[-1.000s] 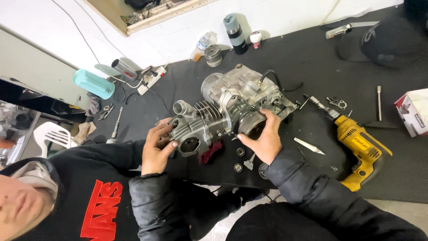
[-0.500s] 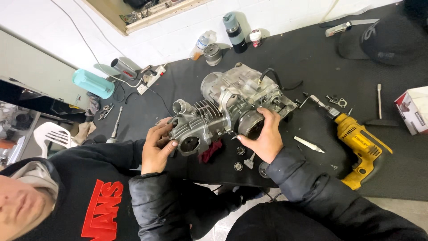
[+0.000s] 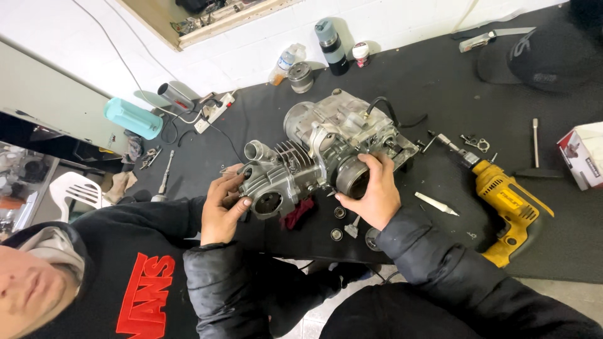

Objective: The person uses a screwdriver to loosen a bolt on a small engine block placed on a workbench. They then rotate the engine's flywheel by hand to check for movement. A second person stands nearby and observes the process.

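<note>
The engine [image 3: 320, 157] is dull grey cast metal with ribbed fins, resting on a matt black mat [image 3: 440, 88] beside a drill [image 3: 509, 210] of glossy yellow plastic, a crumpled red cloth rag [image 3: 298, 215], small shiny metal rings [image 3: 339, 212] and a smooth turquoise plastic bottle [image 3: 133, 118].

A red-and-white cardboard box [image 3: 581, 155] sits at the mat's right edge, beyond the yellow drill [image 3: 510, 210] — well right of it. Behind the drill, far left, a clear bottle [image 3: 284, 63] carries a pale label — too small to read.
</note>
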